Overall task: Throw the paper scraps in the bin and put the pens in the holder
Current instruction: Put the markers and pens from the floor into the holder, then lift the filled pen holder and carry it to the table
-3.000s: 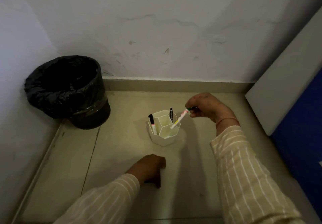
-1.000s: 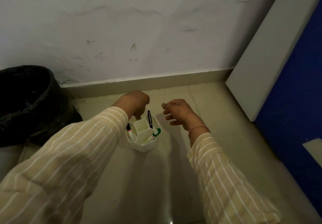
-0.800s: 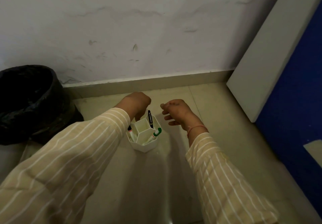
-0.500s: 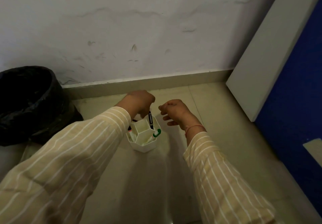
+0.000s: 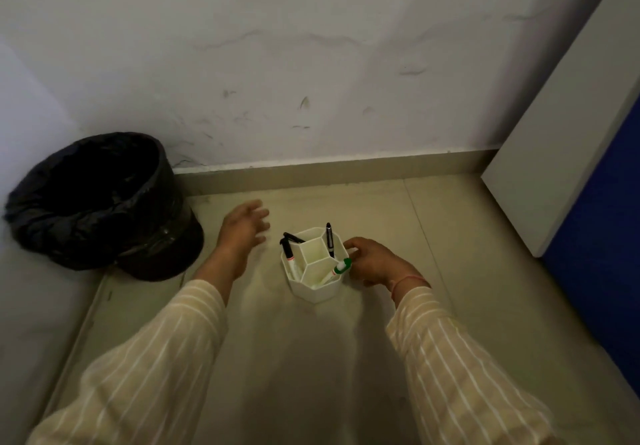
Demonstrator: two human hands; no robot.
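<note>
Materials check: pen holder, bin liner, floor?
Pen holder: looks like white moulded plastic, matte, with thin rigid dividers. Bin liner: thin black plastic film, crinkled and glossy, folded over the rim. Floor: likely beige tile, smooth with a slight sheen and straight joint lines.

Four pens stand in one holder [image 5: 313, 288]: a black pen [image 5: 329, 239], a second black pen [image 5: 293, 237], a red-banded marker [image 5: 288, 254] and a green-capped marker [image 5: 341, 266]. There is one bin [image 5: 100, 202]. Two hands show, left hand [image 5: 242, 225] and right hand [image 5: 372, 264].
</note>
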